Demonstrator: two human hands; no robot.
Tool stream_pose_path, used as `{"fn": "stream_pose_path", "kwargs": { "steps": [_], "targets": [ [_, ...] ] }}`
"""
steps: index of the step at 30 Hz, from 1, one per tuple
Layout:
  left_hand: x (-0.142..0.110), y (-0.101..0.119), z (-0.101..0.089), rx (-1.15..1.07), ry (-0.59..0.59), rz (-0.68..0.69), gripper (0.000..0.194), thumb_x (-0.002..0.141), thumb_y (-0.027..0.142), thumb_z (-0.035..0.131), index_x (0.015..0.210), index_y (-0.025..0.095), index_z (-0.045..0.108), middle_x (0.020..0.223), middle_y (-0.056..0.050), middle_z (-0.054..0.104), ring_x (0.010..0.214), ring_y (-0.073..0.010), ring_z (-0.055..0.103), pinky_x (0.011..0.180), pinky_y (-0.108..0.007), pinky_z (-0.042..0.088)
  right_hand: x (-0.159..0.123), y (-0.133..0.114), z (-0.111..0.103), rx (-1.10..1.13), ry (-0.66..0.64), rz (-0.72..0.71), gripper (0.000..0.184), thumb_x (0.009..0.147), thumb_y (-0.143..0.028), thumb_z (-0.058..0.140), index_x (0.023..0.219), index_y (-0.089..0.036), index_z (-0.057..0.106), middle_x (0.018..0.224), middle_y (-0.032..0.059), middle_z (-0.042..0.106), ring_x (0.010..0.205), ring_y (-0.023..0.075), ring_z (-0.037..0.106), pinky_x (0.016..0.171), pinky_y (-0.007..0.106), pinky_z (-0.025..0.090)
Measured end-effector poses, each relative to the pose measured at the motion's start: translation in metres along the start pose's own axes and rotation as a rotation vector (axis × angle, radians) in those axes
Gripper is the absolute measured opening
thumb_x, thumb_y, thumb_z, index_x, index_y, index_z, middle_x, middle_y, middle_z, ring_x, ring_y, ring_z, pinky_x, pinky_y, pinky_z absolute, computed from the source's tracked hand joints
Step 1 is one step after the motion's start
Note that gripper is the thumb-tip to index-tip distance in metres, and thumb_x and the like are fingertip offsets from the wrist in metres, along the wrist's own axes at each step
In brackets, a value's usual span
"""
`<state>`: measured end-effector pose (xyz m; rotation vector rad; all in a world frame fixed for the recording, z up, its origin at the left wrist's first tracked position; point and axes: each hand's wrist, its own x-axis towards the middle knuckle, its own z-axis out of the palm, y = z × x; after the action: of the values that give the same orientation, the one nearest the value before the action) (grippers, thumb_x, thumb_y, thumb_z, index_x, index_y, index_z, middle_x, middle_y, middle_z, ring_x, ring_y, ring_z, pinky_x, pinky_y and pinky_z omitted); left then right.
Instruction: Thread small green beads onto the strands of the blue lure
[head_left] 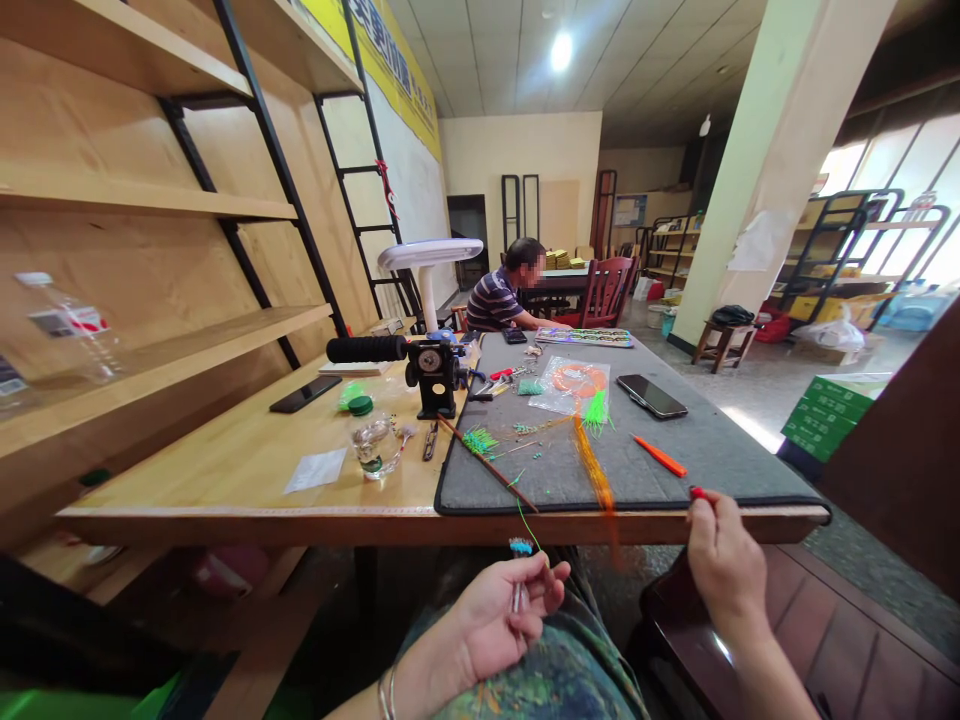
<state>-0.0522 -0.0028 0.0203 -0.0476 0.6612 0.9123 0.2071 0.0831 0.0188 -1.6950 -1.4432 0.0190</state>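
Observation:
My left hand is closed above my lap, a thin green cord pinched between thumb and forefinger. A small clear piece with a blue bristly top also sits in that hand. The cord runs up to a brown stick lying over the mat's front edge. To the right, by the table edge, my right hand pinches a small red thing, its kind unclear. An orange pen-like tool lies just beyond it. Between the hands, a bundle of orange strands hangs over the edge, its lower end blurred.
The grey mat bears a phone, a plastic bag with orange line, bright green strands and small beads. Left stand a black winding device and a clear jar. A person sits beyond the table.

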Motion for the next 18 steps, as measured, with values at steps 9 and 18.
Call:
{"fn": "stream_pose_path", "kwargs": {
  "steps": [9, 18],
  "targets": [
    [0.0, -0.001, 0.001, -0.056, -0.039, -0.117, 0.005, 0.077, 0.01, 0.064, 0.078, 0.008, 0.059, 0.081, -0.01, 0.069, 0.067, -0.0116, 0.065, 0.031, -0.009, 0.02, 0.09, 0.037, 0.004, -0.48, -0.04, -0.168, 0.031, 0.086, -0.036, 0.047, 0.091, -0.015, 0.068, 0.082, 0.0142, 0.068, 0.075, 0.0272, 0.061, 0.063, 0.033, 0.039],
    [0.002, -0.01, -0.002, 0.437, 0.086, 0.375, 0.013, 0.071, 0.021, 0.074, 0.076, 0.012, 0.065, 0.08, -0.006, 0.065, 0.056, -0.006, 0.052, 0.036, -0.014, 0.015, 0.073, 0.025, 0.001, -0.311, 0.141, -0.366, 0.029, 0.086, -0.034, 0.05, 0.096, -0.014, 0.069, 0.095, 0.0141, 0.07, 0.089, 0.0293, 0.059, 0.076, 0.039, 0.043]
  ]
}}
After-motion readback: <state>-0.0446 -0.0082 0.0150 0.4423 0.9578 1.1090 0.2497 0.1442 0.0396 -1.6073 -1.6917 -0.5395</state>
